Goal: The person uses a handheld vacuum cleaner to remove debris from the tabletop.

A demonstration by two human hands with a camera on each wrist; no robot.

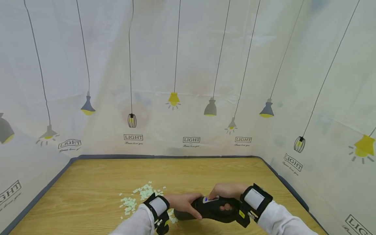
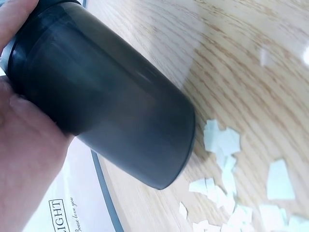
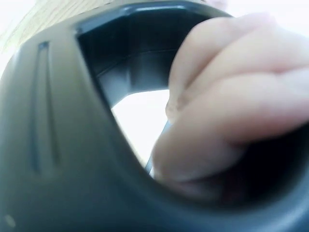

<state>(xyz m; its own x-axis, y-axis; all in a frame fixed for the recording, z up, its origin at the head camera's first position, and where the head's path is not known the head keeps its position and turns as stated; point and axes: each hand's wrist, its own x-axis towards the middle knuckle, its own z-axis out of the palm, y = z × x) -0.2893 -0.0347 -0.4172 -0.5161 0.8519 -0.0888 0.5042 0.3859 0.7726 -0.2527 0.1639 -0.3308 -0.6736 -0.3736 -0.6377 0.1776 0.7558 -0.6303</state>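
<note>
A black handheld vacuum cleaner (image 1: 211, 211) lies level low over the table, its dark see-through dust cup (image 2: 116, 101) toward the left. My right hand (image 1: 229, 190) grips its handle, with fingers curled through the handle opening in the right wrist view. The thumb rests near the grey panel with a small blue light on top. My left hand (image 1: 182, 201) holds the body where the dust cup joins it, thumb on one side and fingers on the other. White paper scraps (image 1: 147, 192) are scattered on the table beyond and left of the left hand; some show close to the cup's end in the left wrist view.
The wood-grain table (image 1: 97, 176) is bounded at the back and sides by a pale curtain (image 1: 158, 130) printed with hanging lamps. A dark strip runs along its lower edge. Both wrists carry black straps with small cameras.
</note>
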